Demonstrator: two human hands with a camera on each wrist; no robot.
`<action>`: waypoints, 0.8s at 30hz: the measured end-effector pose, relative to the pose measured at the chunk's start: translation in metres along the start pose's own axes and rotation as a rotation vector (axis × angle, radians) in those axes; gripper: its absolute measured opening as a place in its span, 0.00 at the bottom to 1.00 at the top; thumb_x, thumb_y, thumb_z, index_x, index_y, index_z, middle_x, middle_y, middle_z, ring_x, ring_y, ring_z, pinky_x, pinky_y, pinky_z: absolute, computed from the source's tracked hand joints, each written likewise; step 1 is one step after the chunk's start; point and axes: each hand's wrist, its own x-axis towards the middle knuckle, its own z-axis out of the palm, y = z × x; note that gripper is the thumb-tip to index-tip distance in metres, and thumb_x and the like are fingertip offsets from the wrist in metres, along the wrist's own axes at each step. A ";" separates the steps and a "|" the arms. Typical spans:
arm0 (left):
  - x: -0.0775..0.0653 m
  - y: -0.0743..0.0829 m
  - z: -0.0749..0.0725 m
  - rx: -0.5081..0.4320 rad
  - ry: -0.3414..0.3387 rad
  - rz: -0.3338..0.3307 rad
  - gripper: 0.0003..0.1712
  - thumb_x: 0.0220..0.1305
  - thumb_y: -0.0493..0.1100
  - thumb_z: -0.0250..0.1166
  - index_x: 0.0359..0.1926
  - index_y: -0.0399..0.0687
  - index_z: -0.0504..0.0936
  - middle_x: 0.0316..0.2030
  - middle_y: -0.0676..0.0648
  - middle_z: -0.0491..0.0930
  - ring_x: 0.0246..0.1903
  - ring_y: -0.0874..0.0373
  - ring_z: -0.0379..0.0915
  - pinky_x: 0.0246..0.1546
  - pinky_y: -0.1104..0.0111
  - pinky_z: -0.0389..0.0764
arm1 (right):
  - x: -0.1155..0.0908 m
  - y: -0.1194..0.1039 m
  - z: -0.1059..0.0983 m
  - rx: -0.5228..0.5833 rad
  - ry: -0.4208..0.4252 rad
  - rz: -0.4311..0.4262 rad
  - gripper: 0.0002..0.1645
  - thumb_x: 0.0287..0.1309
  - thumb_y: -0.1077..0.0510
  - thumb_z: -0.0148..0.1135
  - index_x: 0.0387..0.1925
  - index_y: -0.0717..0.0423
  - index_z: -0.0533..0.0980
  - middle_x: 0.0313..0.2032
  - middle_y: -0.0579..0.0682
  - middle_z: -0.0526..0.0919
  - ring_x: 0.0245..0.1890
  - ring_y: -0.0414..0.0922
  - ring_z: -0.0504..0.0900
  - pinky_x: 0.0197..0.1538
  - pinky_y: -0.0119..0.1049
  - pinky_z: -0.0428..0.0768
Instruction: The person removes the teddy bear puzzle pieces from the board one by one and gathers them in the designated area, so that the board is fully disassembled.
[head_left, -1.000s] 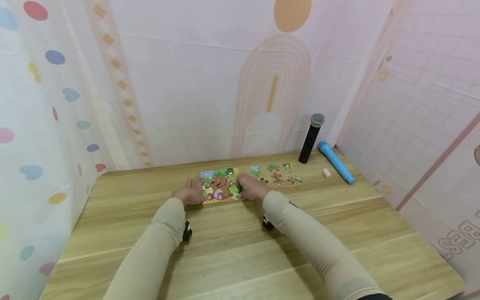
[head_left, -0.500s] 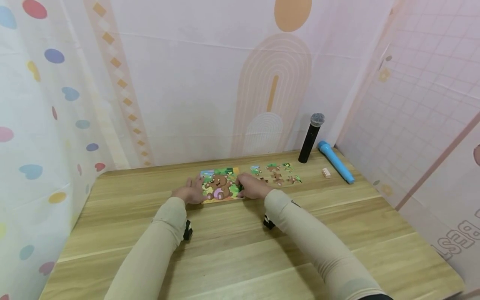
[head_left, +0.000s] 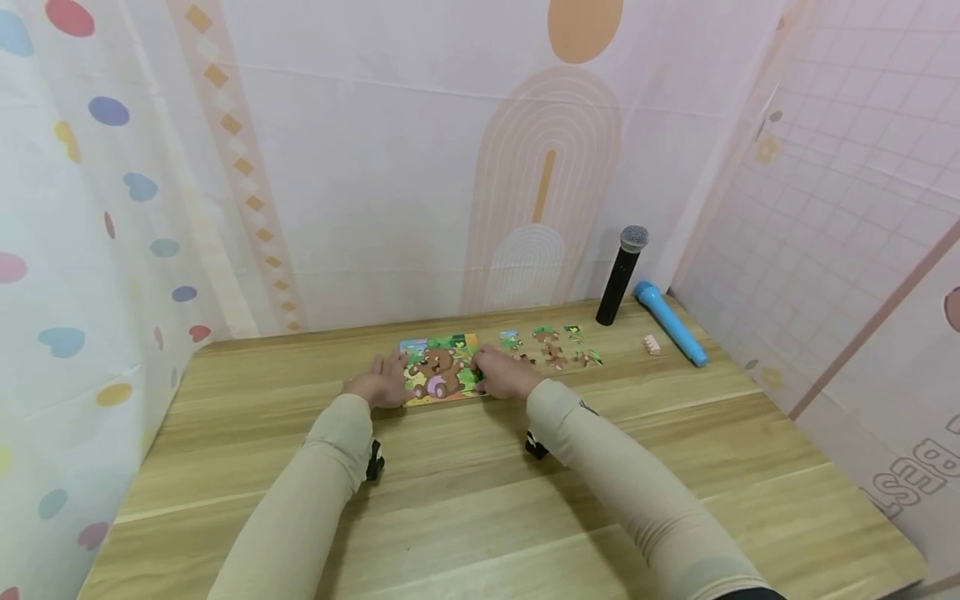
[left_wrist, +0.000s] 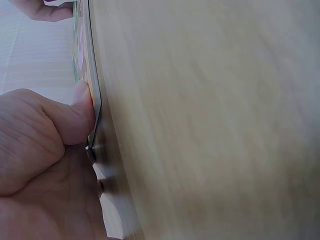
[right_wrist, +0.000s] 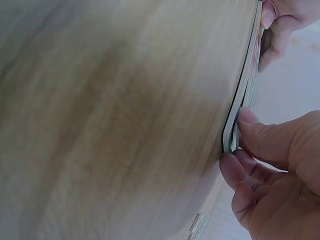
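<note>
A jigsaw puzzle board (head_left: 437, 372) with a brown bear picture lies flat on the wooden table, between both hands in the head view. My left hand (head_left: 383, 386) rests at its left side with fingers spread; in the left wrist view the thumb (left_wrist: 80, 117) presses on the board's edge. At the right edge my right hand (head_left: 507, 373) has curled fingers. In the right wrist view the thumb (right_wrist: 260, 135) and fingertips pinch a thin puzzle piece (right_wrist: 234, 137) at the board's corner, slightly raised from the layer below. The hand hides most of that piece.
Several loose puzzle pieces (head_left: 553, 353) lie right of the board. Beyond them a black microphone (head_left: 618, 279) stands upright, and a blue microphone (head_left: 671, 323) lies near the right edge. A small pale block (head_left: 652, 345) sits between. A printed curtain (head_left: 390, 183) hangs behind the table.
Hardly anything differs: both hands keep their places at the board, with only a very slight shift of the right hand and forearm. The loose pieces and microphones have not moved.
</note>
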 end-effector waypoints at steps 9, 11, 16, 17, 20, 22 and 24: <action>0.000 -0.002 0.001 0.000 -0.015 -0.005 0.46 0.78 0.52 0.52 0.81 0.44 0.34 0.80 0.43 0.21 0.77 0.39 0.17 0.63 0.24 0.26 | -0.001 0.001 0.003 0.015 0.021 -0.001 0.21 0.69 0.59 0.64 0.58 0.64 0.72 0.56 0.56 0.73 0.53 0.48 0.77 0.58 0.39 0.78; 0.000 -0.002 0.001 0.000 -0.018 -0.008 0.46 0.78 0.52 0.52 0.81 0.44 0.34 0.80 0.43 0.21 0.77 0.39 0.16 0.63 0.24 0.26 | -0.001 0.002 0.003 0.020 0.024 -0.003 0.21 0.69 0.59 0.64 0.58 0.65 0.72 0.56 0.56 0.73 0.53 0.47 0.77 0.58 0.39 0.78; 0.000 -0.002 0.003 0.002 -0.017 -0.012 0.46 0.78 0.53 0.52 0.82 0.45 0.35 0.80 0.43 0.21 0.78 0.40 0.17 0.64 0.25 0.27 | -0.001 0.006 0.005 0.021 0.027 -0.009 0.22 0.69 0.59 0.64 0.59 0.66 0.72 0.54 0.55 0.74 0.50 0.46 0.76 0.56 0.38 0.78; 0.000 -0.003 0.004 0.002 -0.013 -0.012 0.46 0.78 0.53 0.51 0.82 0.45 0.35 0.80 0.43 0.21 0.78 0.40 0.17 0.64 0.25 0.27 | -0.001 0.007 0.005 0.017 0.031 -0.011 0.22 0.69 0.59 0.63 0.59 0.65 0.72 0.54 0.55 0.74 0.50 0.45 0.76 0.56 0.38 0.78; -0.001 -0.004 0.004 0.001 0.000 -0.008 0.46 0.78 0.54 0.51 0.82 0.45 0.35 0.80 0.44 0.21 0.78 0.39 0.18 0.64 0.25 0.27 | -0.002 0.010 0.005 0.019 0.039 -0.012 0.21 0.70 0.58 0.62 0.59 0.64 0.72 0.55 0.55 0.74 0.51 0.46 0.76 0.57 0.39 0.78; -0.001 -0.004 0.004 0.003 0.006 -0.008 0.46 0.78 0.54 0.51 0.82 0.46 0.35 0.80 0.44 0.21 0.78 0.39 0.18 0.64 0.25 0.26 | -0.003 0.012 0.004 0.013 0.045 -0.013 0.21 0.71 0.58 0.62 0.59 0.64 0.72 0.57 0.55 0.74 0.53 0.47 0.76 0.58 0.40 0.78; -0.001 -0.004 0.003 0.003 0.007 -0.006 0.46 0.78 0.54 0.51 0.82 0.45 0.35 0.80 0.44 0.21 0.78 0.39 0.18 0.64 0.25 0.26 | -0.004 0.014 0.003 0.018 0.048 -0.011 0.21 0.71 0.58 0.62 0.59 0.63 0.72 0.57 0.56 0.74 0.55 0.48 0.76 0.58 0.40 0.77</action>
